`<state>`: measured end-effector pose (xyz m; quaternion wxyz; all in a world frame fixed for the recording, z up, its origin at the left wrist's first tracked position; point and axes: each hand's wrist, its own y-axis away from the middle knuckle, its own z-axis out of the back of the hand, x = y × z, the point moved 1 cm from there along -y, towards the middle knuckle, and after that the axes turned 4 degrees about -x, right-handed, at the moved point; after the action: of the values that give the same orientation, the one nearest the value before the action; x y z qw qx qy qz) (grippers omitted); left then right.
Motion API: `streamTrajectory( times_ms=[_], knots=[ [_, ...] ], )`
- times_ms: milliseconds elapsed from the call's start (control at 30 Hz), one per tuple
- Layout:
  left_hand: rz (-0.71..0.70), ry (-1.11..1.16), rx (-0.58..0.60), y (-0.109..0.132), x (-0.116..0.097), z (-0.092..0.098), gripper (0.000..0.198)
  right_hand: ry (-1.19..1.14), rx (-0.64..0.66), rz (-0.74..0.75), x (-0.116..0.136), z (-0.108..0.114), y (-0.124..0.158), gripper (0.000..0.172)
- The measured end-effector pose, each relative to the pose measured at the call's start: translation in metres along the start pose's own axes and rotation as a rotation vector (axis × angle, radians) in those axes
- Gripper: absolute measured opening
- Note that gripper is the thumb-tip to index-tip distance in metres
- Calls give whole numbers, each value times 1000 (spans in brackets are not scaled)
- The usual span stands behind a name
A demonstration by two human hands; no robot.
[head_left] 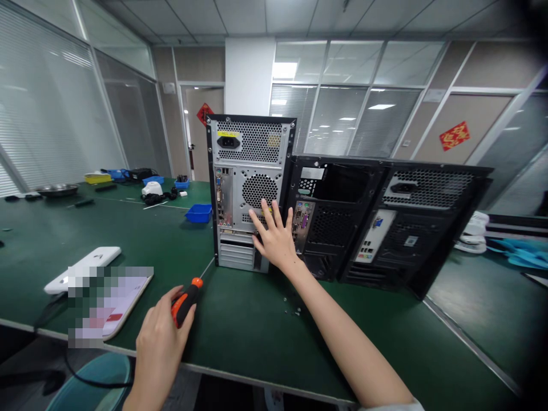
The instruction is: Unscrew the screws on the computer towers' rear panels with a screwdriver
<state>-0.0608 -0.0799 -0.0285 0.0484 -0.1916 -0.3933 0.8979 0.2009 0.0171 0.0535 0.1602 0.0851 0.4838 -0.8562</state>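
My left hand (159, 342) is closed round the orange and black handle of a screwdriver (186, 299), whose thin shaft points at the foot of a silver computer tower (240, 171). That tower stands upright on the green table (240, 325) with its back panel facing me. My right hand (274, 237) is open, fingers spread flat against the tower's back panel near the fan grille. A few small screws (293, 311) lie on the table beneath my right forearm.
Two black computer cases (338, 217) (419, 228) stand to the right of the silver tower. A phone (124, 302) and a white box (85, 265) lie at the near left. A blue bin (199, 213), cables and trays sit farther back. A chair (89, 382) stands below the table edge.
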Motion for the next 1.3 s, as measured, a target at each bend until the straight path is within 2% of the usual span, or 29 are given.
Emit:
streamTrajectory(
  times_ms=[333,933,1300],
  knots=[
    [-60,-51,-50,1,1,0,52,-5,0,-1,0,-1,0,65],
    [-129,48,-101,-1,-1,3,44,-3,2,-2,0,0,-1,64],
    [-39,71,9,3,5,-2,42,-15,16,-8,0,2,-1,65]
  ],
)
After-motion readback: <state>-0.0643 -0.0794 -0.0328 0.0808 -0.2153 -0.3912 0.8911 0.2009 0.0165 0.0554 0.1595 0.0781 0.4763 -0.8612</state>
